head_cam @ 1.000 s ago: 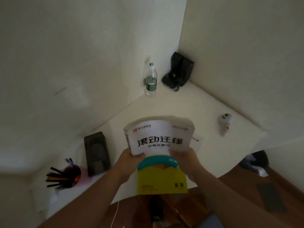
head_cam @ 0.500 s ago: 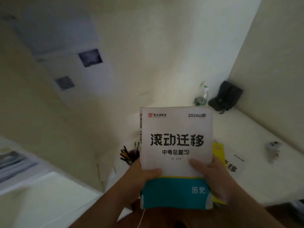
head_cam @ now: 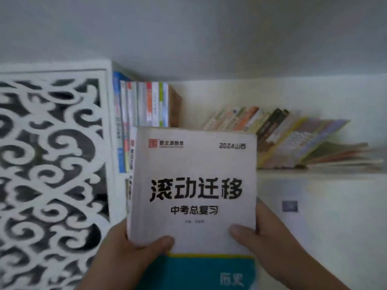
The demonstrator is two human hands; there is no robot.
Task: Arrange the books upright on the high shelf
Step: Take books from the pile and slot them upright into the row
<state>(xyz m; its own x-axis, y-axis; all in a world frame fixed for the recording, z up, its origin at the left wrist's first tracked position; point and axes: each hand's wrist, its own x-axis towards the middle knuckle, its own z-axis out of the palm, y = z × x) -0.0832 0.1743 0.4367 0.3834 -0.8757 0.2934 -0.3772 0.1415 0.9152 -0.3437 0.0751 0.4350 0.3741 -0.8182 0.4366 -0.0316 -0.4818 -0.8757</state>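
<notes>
Here, the left hand (head_cam: 123,254) and right hand (head_cam: 270,239) are gripping a white-and-teal book (head_cam: 193,193) at its lower corners, upright before the high shelf (head_cam: 314,174); upright books (head_cam: 142,105) are standing at eleven o'clock, toppled books (head_cam: 293,139) leaning at two o'clock.

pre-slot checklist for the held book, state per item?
1. Left hand gripping the book: ok, thumb on cover.
2. Right hand gripping it: ok.
3. Book upright: ok, title reads level.
4. Gap on shelf between upright books and leaning books: ok, open space shows above the held book.
5. Leaning books stable: not ok, they slant right, the outer ones nearly flat.
6. More books behind the held one: cannot tell, only an extra spine at its left edge.
</notes>
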